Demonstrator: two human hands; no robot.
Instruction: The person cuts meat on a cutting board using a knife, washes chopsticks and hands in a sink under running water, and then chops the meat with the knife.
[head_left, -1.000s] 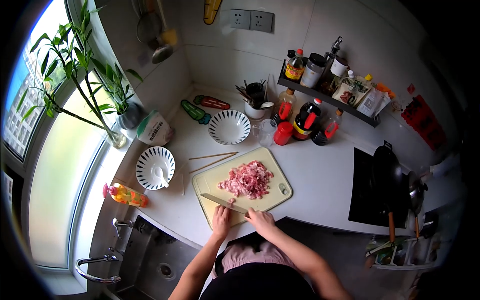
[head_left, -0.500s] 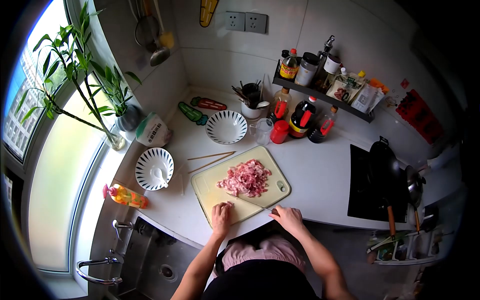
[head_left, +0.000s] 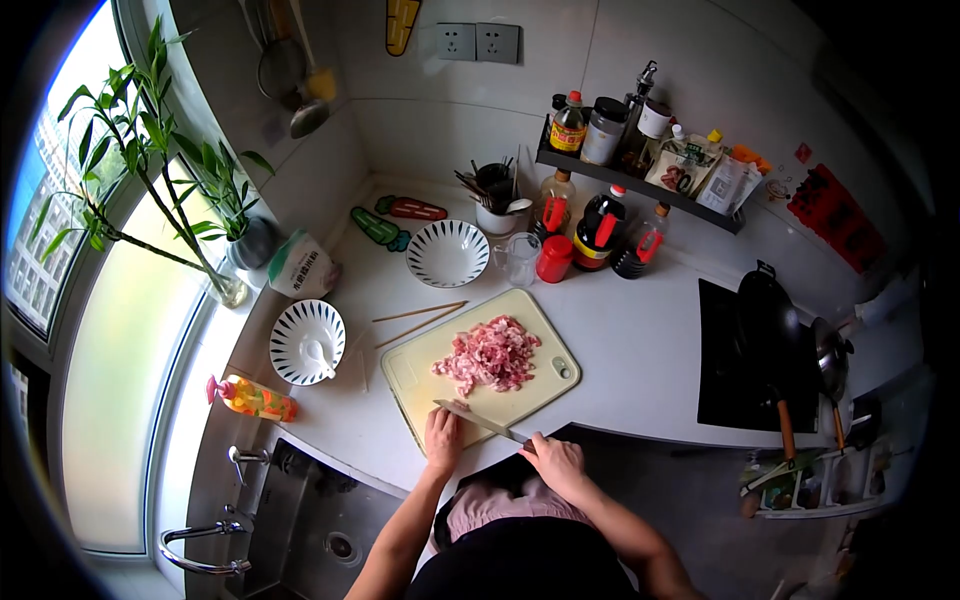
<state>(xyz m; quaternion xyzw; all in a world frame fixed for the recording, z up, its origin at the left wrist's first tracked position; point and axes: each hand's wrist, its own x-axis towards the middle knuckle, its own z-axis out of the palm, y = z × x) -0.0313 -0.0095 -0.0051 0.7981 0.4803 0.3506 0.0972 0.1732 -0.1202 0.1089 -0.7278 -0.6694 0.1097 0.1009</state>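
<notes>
A cream cutting board (head_left: 405, 375) lies at an angle on the counter, with a heap of chopped raw meat (head_left: 492, 352) on its middle. My right hand (head_left: 555, 463) is closed round the handle of a kitchen knife (head_left: 487, 422). The blade points up and left, its tip just beyond the fingers of my left hand. At the board's near edge, my left hand (head_left: 443, 438) presses its curled fingers on a small piece of meat, mostly hidden by the fingers and blade.
Two chopsticks (head_left: 420, 326) lie behind the board. Patterned bowls stand left (head_left: 285, 345) and behind (head_left: 448, 272). Sauce bottles (head_left: 600, 230) line the wall side. The sink (head_left: 290, 530) is at front left; the black hob (head_left: 722, 350) with a wok is at right.
My right hand has moved slightly left and down with the knife. The blade now lies closer to my left fingers, away from the meat heap. My left hand stays in nearly the same place.
</notes>
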